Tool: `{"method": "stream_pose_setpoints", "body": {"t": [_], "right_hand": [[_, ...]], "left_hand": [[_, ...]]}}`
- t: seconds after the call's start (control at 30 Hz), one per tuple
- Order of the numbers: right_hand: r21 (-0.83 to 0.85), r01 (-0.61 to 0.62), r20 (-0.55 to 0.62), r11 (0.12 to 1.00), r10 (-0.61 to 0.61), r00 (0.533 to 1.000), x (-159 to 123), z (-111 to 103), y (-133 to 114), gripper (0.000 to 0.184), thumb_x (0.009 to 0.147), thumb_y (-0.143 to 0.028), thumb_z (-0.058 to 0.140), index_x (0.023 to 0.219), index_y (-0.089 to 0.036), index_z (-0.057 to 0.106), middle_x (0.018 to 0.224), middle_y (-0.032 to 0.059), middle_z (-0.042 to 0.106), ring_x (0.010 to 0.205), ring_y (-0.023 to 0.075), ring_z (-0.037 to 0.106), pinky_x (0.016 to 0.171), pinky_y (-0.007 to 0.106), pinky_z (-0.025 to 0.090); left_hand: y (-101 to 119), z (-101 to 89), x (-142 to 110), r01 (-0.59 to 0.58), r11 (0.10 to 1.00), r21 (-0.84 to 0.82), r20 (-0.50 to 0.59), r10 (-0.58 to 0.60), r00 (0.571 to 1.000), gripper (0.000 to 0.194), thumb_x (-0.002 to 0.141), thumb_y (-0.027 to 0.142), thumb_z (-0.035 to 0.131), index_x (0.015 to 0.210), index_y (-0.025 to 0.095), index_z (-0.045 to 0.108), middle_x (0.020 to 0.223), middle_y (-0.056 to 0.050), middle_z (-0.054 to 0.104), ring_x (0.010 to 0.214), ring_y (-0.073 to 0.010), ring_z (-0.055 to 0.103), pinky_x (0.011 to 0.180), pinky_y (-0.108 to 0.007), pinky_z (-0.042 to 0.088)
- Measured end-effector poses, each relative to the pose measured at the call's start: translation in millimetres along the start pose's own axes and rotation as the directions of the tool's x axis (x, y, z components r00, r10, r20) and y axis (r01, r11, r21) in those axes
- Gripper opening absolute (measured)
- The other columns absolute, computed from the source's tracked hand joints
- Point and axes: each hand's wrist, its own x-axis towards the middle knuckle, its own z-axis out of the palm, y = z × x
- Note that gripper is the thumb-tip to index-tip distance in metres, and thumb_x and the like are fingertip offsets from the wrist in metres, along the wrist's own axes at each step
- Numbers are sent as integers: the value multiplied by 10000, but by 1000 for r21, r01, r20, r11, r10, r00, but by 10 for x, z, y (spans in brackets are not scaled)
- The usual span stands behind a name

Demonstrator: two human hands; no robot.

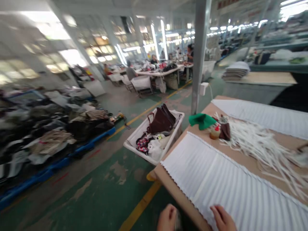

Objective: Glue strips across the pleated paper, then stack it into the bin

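Note:
At the bottom edge, beside the table's near side, my left hand (pixel 166 218) is curled closed. A blurred greyish thing shows next to its fingers, and I cannot make out what it holds. My right hand (pixel 223 218) is over the near white ribbed sheet (pixel 216 173), its fingers stretched forward and apart from the thumb. Whether it touches the sheet is unclear. The sheet, made of many parallel strips, lies flat along the table's (pixel 179 189) near edge. Beyond it lies a tangled heap of white strips (pixel 260 141).
A glue bottle with a red tip (pixel 215 132) and a green cloth (pixel 202 121) sit at the table's far corner, near a metal post (pixel 200 57). A white bin (pixel 138 154) holds brown pieces. Left, material piles (pixel 53 141) sit on blue pallets (pixel 51 170). People work farther back.

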Motion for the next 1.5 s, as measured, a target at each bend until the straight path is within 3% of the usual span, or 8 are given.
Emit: {"method": "stream_pose_setpoints", "body": {"t": [0.13, 0.3, 0.5, 0.63, 0.97, 1.13, 1.3, 1.5], "right_hand": [[-132, -130, 137, 983, 148, 979, -359, 97, -11, 367, 927, -435, 375, 1108, -269, 648, 946, 66, 734, 906, 266, 691, 827, 400, 534], [-332, -24, 243, 943, 110, 964, 24, -132, 240, 315, 946, -333, 454, 1182, -211, 625, 1066, 93, 696, 991, 227, 644, 877, 328, 464], [-577, -203, -33, 791, 226, 974, 862, -1353, 941, 321, 985, -311, 417, 1085, -197, 700, 1045, 78, 690, 971, 189, 619, 883, 287, 445], [-643, -259, -135, 721, 226, 965, 1479, -2003, 1325, 399, 976, -239, 407, 1316, -133, 588, 1303, 163, 579, 1127, 247, 523, 964, 358, 378], [-822, -267, -189, 503, 202, 961, 2264, -2355, 1866, 356, 959, -168, 380, 1200, -69, 623, 1238, 233, 562, 1175, 296, 394, 941, 404, 310], [-824, -242, -221, 512, 102, 970, 2080, -2418, 1890, 299, 939, -215, 423, 1087, -99, 656, 1223, 193, 595, 1176, 314, 427, 932, 404, 325], [-816, -95, -78, 570, 56, 995, 1339, -2438, 1579, 226, 911, -226, 463, 949, -136, 667, 930, 134, 685, 988, 258, 567, 952, 381, 337], [-398, 83, 487, 914, 133, 863, 271, -1803, 774, 214, 921, -312, 489, 915, -197, 669, 738, 28, 667, 665, 155, 582, 659, 254, 378]], "left_hand": [[-1, -416, 194, -177, 977, 116, -42, 182, 982, 579, 690, 767, 564, 625, 196, 493, 563, -7, 516, 613, -182, 556, 532, -276, 451], [1, -607, 360, -130, 990, -47, -27, 129, 991, 677, 678, 879, 424, 606, 207, 459, 437, 48, 388, 392, -123, 373, 417, -261, 329], [-258, -334, 366, -121, 985, -120, -116, 107, 987, 700, 654, 892, 450, 622, 195, 510, 472, 7, 498, 432, -151, 464, 448, -279, 374], [-435, -78, 178, -56, 994, -94, -101, 46, 994, 721, 635, 890, 482, 660, 175, 576, 501, 4, 519, 463, -159, 493, 477, -284, 389], [-483, 165, 80, 76, 993, -86, -174, -90, 981, 730, 588, 908, 495, 691, 189, 572, 518, 7, 532, 477, -187, 532, 489, -298, 411], [-148, 238, 169, -17, 1000, 21, -138, 20, 990, 632, 723, 807, 454, 691, 188, 580, 519, 12, 514, 481, -162, 514, 514, -281, 405], [287, 502, 286, -252, 955, 153, 74, 244, 967, 418, 893, 544, 432, 752, 185, 593, 559, 10, 521, 537, -160, 516, 559, -273, 411], [921, 1168, 222, -724, 686, 75, 400, 645, 652, 356, 907, 222, 438, 1217, 187, 608, 1321, -118, 570, 1216, -212, 536, 960, -325, 462]]}}
